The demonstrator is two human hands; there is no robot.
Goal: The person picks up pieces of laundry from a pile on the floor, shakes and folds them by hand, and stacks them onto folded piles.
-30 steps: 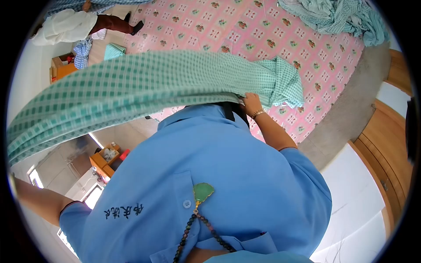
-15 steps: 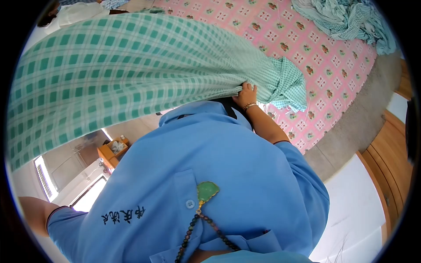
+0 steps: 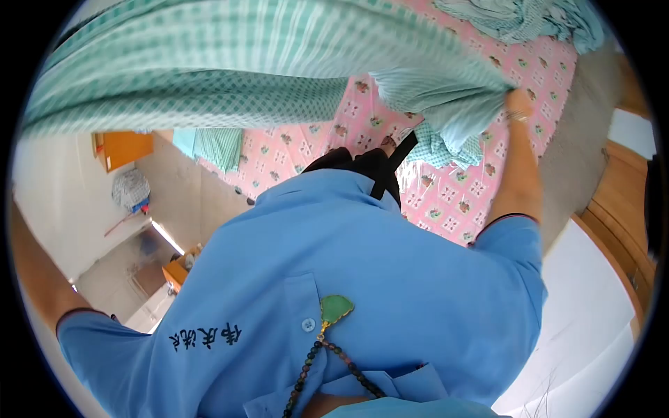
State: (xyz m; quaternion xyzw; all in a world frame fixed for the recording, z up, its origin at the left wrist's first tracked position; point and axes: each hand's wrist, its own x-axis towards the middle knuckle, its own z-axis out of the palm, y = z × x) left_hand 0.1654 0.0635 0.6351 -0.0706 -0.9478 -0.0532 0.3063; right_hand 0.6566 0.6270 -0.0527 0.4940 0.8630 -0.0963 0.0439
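Observation:
A large green-and-white checked cloth [image 3: 209,49] stretches in the air across the top of the view, blurred in part. At the upper right, my right hand [image 3: 517,103] is closed on its gathered edge, arm stretched out. Beneath it, the cloth hangs in folds towards a bunched checked part [image 3: 442,148] lying on the pink flowered sheet [image 3: 453,198]. My left arm reaches up along the left edge of the view; its hand is out of sight.
Bundled checked cloths [image 3: 523,21] lie at the top right. A folded green cloth [image 3: 219,148], an orange cabinet [image 3: 124,150] and a round grey bundle [image 3: 130,189] are at the left. Wooden furniture [image 3: 613,202] stands at the right. My foot [image 3: 389,143] shows near the bunched cloth.
My right hand has moved outward and up to the right, still holding the cloth edge. The cloth has lifted higher, showing the floor and folded cloth below. My left arm has moved up.

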